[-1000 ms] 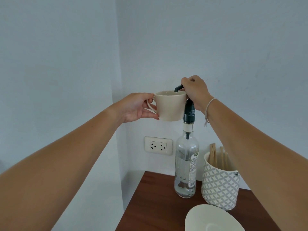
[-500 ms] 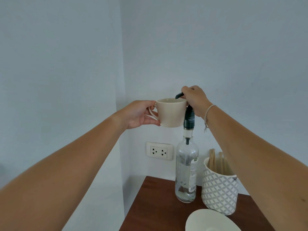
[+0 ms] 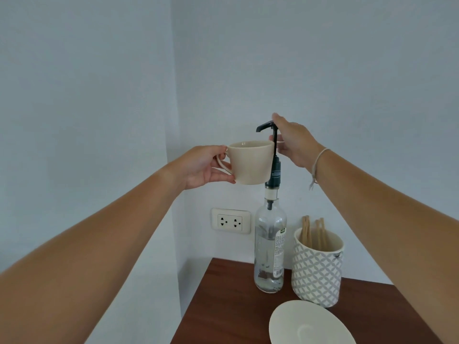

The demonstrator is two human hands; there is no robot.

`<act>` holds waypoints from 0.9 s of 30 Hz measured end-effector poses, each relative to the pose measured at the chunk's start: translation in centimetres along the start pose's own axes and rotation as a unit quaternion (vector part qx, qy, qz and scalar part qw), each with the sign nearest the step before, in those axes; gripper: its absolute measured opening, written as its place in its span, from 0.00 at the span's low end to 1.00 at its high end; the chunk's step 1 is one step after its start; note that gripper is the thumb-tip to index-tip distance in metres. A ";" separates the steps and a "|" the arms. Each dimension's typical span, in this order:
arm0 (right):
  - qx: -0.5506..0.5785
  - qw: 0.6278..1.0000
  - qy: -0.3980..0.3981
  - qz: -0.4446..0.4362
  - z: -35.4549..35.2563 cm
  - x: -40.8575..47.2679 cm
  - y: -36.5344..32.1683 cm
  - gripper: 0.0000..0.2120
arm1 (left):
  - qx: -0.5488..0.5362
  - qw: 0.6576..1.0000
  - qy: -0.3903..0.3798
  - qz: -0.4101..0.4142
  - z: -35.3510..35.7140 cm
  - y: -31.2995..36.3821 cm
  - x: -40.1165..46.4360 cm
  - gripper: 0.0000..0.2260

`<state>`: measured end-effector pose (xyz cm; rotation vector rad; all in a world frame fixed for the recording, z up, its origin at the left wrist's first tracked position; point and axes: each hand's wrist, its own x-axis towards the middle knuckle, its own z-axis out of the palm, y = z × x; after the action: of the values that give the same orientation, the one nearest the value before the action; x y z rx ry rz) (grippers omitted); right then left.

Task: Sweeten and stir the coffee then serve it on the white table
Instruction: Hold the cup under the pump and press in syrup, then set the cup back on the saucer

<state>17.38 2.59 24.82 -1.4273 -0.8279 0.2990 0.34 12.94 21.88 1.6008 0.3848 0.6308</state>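
My left hand holds a cream coffee cup by its handle, upright in the air, with its rim just under the black spout of the pump. The pump sits on a tall clear syrup bottle and its head stands raised on its stem. My right hand is behind the pump head, fingers loosely spread, fingertips touching its back end and the thumb near the stem. The inside of the cup is hidden from view.
The bottle stands on a dark brown wooden table in a wall corner. Beside it are a patterned white-and-grey holder with wooden stir sticks and a cream saucer in front. A wall outlet is behind.
The pump head has risen from its pressed-down position. My right hand has lifted with it and opened from a closed fist. The cup has stayed under the spout.
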 end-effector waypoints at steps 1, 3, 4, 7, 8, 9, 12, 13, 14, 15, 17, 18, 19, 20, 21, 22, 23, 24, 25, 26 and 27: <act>-0.007 1.000 0.016 -0.014 -0.3 -0.4 0.3 0.19 | -0.002 1.000 -0.001 -0.001 0.0 -0.1 -0.1 0.14; -0.031 0.996 0.064 -0.051 -1.0 -1.9 1.1 0.22 | -0.008 1.000 -0.007 -0.003 0.1 -0.4 -0.4 0.15; -0.035 0.994 0.079 -0.073 -1.3 -2.8 1.6 0.19 | -0.009 1.000 -0.012 -0.003 0.2 -0.7 -0.6 0.15; -0.007 0.992 0.058 -0.109 -2.3 -6.0 3.5 0.05 | -0.019 0.999 -0.028 -0.010 0.4 -1.6 -1.1 0.15; 0.015 0.994 0.032 -0.108 -2.6 -6.8 4.2 0.05 | -0.023 0.999 -0.027 -0.011 0.4 -1.9 -1.2 0.15; 0.035 0.994 0.005 -0.100 -2.8 -7.7 5.0 0.08 | -0.028 0.999 -0.026 -0.013 0.5 -2.3 -1.3 0.15; 0.030 0.995 -0.058 -0.074 -3.2 -10.4 7.6 0.22 | -0.035 0.998 -0.035 -0.028 1.1 -3.7 -2.0 0.15; 0.021 0.995 -0.074 -0.069 -3.2 -11.2 8.6 0.24 | -0.034 0.998 -0.039 -0.034 1.5 -4.2 -2.2 0.15; 0.019 0.993 -0.092 -0.065 -3.2 -12.0 9.5 0.25 | -0.031 0.998 -0.042 -0.039 1.8 -4.8 -2.4 0.15; 0.022 0.992 -0.111 -0.063 -3.2 -12.7 10.3 0.24 | -0.031 0.998 -0.045 -0.044 2.1 -5.3 -2.5 0.15; 0.022 0.989 -0.128 -0.069 -3.2 -13.8 11.6 0.23 | -0.030 0.997 -0.053 -0.055 2.8 -6.4 -2.8 0.15; 0.024 0.989 -0.127 -0.071 -3.3 -14.3 12.2 0.23 | -0.031 0.996 -0.058 -0.060 3.2 -7.0 -2.9 0.15; 0.028 0.990 -0.122 -0.069 -3.4 -14.7 12.9 0.23 | -0.034 0.995 -0.065 -0.065 3.5 -7.7 -3.0 0.14; 0.035 0.990 -0.120 -0.064 -3.6 -15.2 13.4 0.23 | -0.036 0.994 -0.071 -0.071 3.8 -8.3 -3.2 0.14; 0.034 0.990 -0.120 -0.060 -3.9 -15.5 14.1 0.23 | -0.037 0.993 -0.076 -0.077 4.1 -9.0 -3.3 0.14; 0.033 0.991 -0.120 -0.054 -4.1 -15.8 14.7 0.25 | -0.039 0.993 -0.080 -0.083 4.3 -9.7 -3.4 0.13; 0.028 0.992 -0.115 -0.046 -4.4 -16.1 15.5 0.26 | -0.041 0.991 -0.087 -0.090 4.6 -10.4 -3.5 0.12; 0.027 0.993 -0.107 -0.037 -4.7 -16.4 16.1 0.27 | -0.045 0.990 -0.094 -0.098 5.0 -11.1 -3.6 0.11; 0.023 0.994 -0.102 -0.031 -5.0 -16.7 16.6 0.28 | -0.049 0.989 -0.097 -0.102 5.2 -11.7 -3.7 0.10; 0.025 0.995 -0.098 -0.021 -5.2 -17.0 17.1 0.29 | -0.055 0.988 -0.098 -0.106 5.6 -12.3 -3.8 0.10; 0.026 0.995 -0.093 -0.012 -5.5 -17.4 17.6 0.30 | -0.062 0.987 -0.098 -0.112 6.0 -12.9 -4.0 0.11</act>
<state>13.98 -9.83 2.94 -1.3541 -0.9814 0.4381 2.31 7.57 8.23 1.4614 0.3646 0.3166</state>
